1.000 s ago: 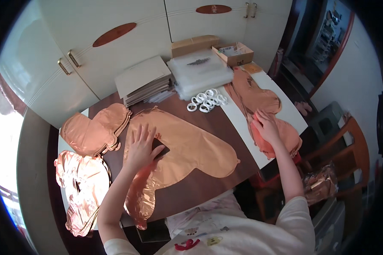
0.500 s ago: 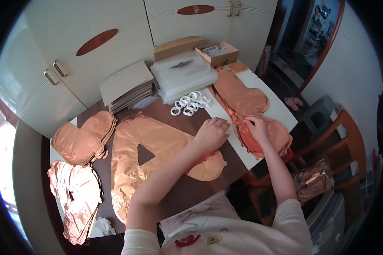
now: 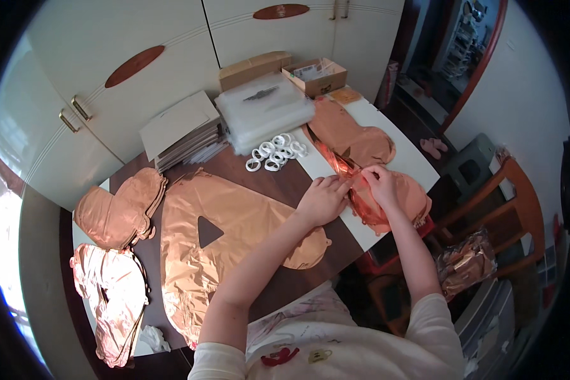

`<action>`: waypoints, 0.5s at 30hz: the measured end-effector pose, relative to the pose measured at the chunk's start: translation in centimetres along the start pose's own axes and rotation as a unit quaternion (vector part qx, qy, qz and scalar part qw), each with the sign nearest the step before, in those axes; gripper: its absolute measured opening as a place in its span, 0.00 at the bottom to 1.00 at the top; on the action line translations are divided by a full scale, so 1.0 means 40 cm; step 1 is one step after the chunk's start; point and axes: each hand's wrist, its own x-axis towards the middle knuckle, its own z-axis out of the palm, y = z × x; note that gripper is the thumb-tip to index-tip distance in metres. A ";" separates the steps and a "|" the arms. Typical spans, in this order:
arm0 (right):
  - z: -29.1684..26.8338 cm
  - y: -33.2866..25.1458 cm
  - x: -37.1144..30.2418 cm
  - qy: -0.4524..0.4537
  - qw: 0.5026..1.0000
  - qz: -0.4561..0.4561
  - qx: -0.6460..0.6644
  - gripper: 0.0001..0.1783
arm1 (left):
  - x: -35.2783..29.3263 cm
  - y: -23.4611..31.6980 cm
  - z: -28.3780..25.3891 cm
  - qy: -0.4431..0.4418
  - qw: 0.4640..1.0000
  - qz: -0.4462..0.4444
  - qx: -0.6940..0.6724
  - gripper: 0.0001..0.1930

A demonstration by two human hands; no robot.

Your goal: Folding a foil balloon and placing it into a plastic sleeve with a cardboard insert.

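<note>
A pile of flat rose-gold foil balloons point(image 3: 354, 142) with a wavy outline lies on the white right part of the table. My right hand point(image 3: 381, 186) pinches the foil of the top balloon, its thumb and fingers closed. Beside it, my left hand point(image 3: 326, 200) has its fingers bent together at the balloon's lifted left edge, which looks gripped; the fingertips are partly hidden. Under my left forearm, a large flat foil balloon point(image 3: 234, 218) with a triangular hole is spread over the dark tabletop.
Far left lie two more foil balloon piles, one lobed point(image 3: 117, 212), one crumpled and shiny point(image 3: 114, 291). At the back are a cardboard stack point(image 3: 178, 130), clear plastic bags point(image 3: 263, 111), white ribbon rolls point(image 3: 275, 152) and a small box point(image 3: 320, 77). A wooden chair point(image 3: 519, 221) stands right.
My left hand has moved right and slightly down to the foil edge by my right hand. The top balloon's edge is lifted and folded more. The view has shifted slightly.
</note>
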 end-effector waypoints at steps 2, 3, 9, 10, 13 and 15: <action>0.002 0.039 0.017 0.020 0.998 0.035 0.049 0.07 | 0.001 0.002 -0.001 -0.011 1.000 -0.020 -0.001 0.26; -0.004 0.061 0.031 0.028 0.994 0.075 0.080 0.07 | 0.000 0.002 -0.004 -0.010 1.000 -0.021 0.000 0.26; -0.164 0.272 0.214 0.008 0.947 0.152 0.281 0.15 | 0.002 0.003 0.009 -0.009 0.999 0.028 0.014 0.20; -0.078 0.118 0.218 -0.134 0.794 0.252 0.536 0.19 | -0.059 -0.058 -0.030 -0.036 0.998 -0.020 0.044 0.19; -0.334 0.316 0.326 0.002 0.961 0.072 0.267 0.20 | -0.002 0.002 -0.007 -0.035 0.999 0.007 0.008 0.18; -0.591 0.383 0.426 0.126 0.985 -0.103 -0.064 0.21 | 0.049 0.059 0.030 -0.020 0.998 0.044 -0.030 0.18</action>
